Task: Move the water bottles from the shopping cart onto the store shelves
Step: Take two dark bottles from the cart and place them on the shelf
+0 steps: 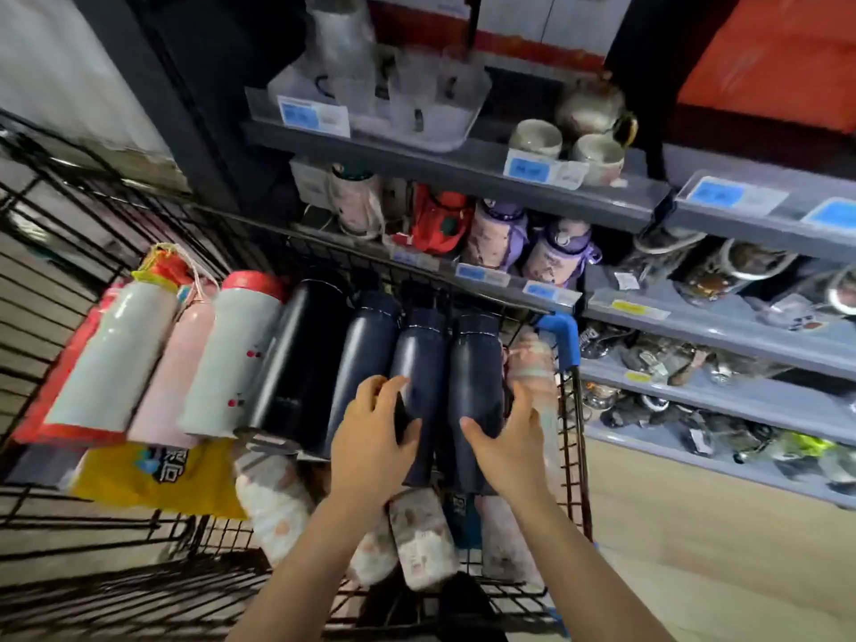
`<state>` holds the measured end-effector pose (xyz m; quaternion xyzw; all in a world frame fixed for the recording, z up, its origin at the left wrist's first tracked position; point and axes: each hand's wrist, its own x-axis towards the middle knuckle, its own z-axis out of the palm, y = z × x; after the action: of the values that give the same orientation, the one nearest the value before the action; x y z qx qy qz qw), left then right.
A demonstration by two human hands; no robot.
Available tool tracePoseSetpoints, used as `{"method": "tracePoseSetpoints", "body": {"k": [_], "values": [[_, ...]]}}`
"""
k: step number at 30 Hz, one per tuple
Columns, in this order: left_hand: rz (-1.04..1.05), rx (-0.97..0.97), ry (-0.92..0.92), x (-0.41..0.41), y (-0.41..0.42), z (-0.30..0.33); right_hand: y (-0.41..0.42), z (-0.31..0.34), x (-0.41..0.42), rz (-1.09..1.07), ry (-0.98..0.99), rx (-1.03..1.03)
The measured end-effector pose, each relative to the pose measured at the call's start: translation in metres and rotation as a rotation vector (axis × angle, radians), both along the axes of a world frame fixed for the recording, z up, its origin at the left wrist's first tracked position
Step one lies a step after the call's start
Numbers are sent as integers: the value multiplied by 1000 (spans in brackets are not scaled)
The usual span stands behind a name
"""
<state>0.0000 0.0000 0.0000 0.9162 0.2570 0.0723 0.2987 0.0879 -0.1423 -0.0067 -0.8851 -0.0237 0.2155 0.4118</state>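
Note:
Several bottles lie side by side in the black wire shopping cart [567, 447]: a grey-green one [111, 359], a pink one [173, 377], a grey one with a red cap [229, 359], a large black one [296, 354] and three dark navy ones. My left hand [370, 437] rests with spread fingers on the middle navy bottle [419, 359]. My right hand [514, 442] is open against the right navy bottle [475, 363], thumb on its lower part. Neither hand is closed around a bottle. More patterned bottles [421, 535] lie underneath.
Grey store shelves [463, 173] stand right behind the cart, holding purple [498, 234] and red bottles [437, 222], cups and a teapot above, and glassware to the right. A yellow bag [153, 479] lies in the cart's left part. The cart's blue corner guard [563, 335] nearly touches the shelf.

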Motion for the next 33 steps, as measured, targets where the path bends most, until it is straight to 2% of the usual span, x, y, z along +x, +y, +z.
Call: {"method": "tracePoseSetpoints", "body": {"k": [3,9,18,25,28,33], "values": [[-44,44,40,2,3,-3,19,-6,-4,11,-98,-135],[-139,42,130,-8,3,-4,37,-19,-13,-27,-164,-319],[-184,49,156,-7,4,-1,39,-13,-15,-20,-160,-285],[-166,109,227,-2,-4,2,37,-7,-9,152,-95,-459],[-161,144,232,-1,-7,1,35,-6,-5,132,-59,-381],[-110,147,157,-1,-10,-8,8,4,-7,36,-63,-82]]}}
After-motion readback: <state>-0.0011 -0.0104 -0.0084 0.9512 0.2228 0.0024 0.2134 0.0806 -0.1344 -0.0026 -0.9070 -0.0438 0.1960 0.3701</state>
